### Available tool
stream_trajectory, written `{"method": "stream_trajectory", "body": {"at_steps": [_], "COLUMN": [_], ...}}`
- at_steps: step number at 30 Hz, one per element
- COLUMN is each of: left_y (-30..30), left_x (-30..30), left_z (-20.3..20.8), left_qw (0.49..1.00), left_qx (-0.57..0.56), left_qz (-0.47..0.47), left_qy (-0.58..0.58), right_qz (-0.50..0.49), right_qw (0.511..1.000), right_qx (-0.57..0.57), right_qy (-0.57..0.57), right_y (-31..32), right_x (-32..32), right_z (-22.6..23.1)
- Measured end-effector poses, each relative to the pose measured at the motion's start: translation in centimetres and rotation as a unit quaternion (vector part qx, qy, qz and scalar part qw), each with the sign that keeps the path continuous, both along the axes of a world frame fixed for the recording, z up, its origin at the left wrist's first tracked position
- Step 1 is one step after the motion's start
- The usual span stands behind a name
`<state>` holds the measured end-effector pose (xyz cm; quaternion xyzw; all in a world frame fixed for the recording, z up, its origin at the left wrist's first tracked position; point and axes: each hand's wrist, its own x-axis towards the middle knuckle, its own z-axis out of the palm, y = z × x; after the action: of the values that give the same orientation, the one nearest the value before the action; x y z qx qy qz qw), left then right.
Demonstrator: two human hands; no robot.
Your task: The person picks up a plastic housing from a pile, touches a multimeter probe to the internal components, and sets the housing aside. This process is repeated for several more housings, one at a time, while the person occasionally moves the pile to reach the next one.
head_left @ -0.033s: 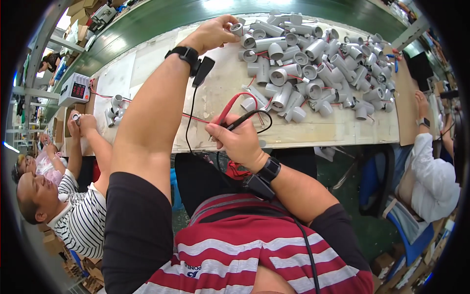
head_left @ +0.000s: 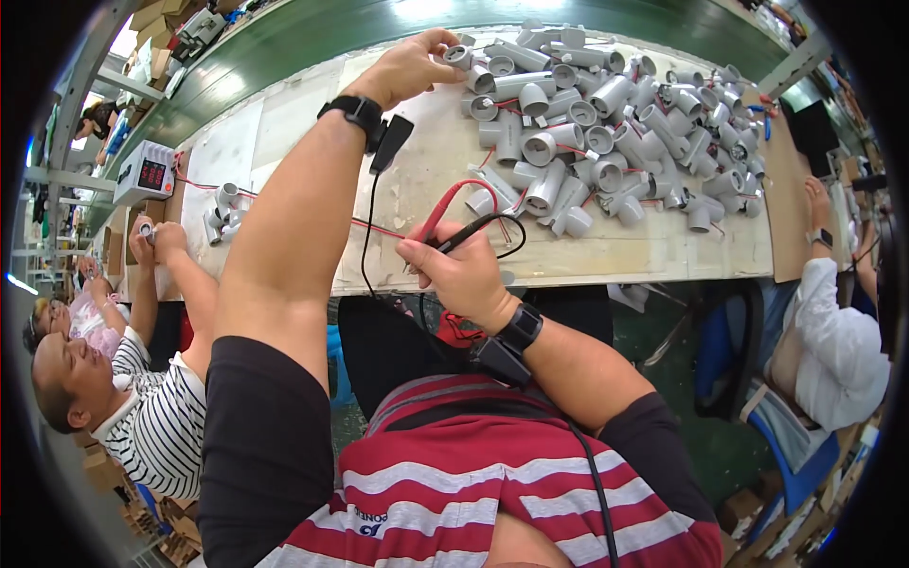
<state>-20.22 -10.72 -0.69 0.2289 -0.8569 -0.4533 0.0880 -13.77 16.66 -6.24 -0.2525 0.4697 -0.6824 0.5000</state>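
Observation:
My left hand [head_left: 415, 68] reaches to the far left edge of a heap of grey plastic pipe-shaped housings [head_left: 611, 142]. Its thumb and fingers close on one grey plastic housing [head_left: 458, 57], whose round open end shows. Nearer to me, above the table's front edge, my right hand [head_left: 462, 270] grips a red test probe [head_left: 437, 216] and a black test probe [head_left: 466, 233] together, like a pair of chopsticks. Their leads loop off to the right, and the tips are hard to make out below my fingers.
A white meter box [head_left: 145, 173] with a red display stands at the left, wired by a red lead. Close to it lie a few grey housings [head_left: 223, 213]. A co-worker in stripes [head_left: 156, 417] handles a part; another person [head_left: 833, 341] sits at right. Blue-handled pliers [head_left: 766, 123] lie far right.

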Motion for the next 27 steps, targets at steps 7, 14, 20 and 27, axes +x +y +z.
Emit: {"method": "stream_trajectory", "body": {"at_steps": [7,14,20,27], "left_y": [1.6,7.5,12.0,13.8], "left_x": [5.0,21.6,28.2,29.7], "left_z": [-0.1,1.4,-1.2,0.2], "left_qw": [0.983,0.889,0.937,0.987], "left_qx": [0.001,0.409,0.209,-0.147], "left_qz": [-0.008,0.162,0.223,0.026], "left_qy": [0.185,0.129,0.168,0.057], "right_qz": [0.000,-0.015,-0.057,-0.033], "right_qw": [0.999,1.000,0.998,0.994], "right_qx": [-0.017,-0.014,-0.007,0.022], "right_qy": [-0.033,-0.013,0.024,0.106], "right_y": [0.1,-0.5,-1.8,-3.8], "right_x": [-0.2,0.1,1.1,2.9], "right_z": [0.1,0.2,0.8,1.2]}}
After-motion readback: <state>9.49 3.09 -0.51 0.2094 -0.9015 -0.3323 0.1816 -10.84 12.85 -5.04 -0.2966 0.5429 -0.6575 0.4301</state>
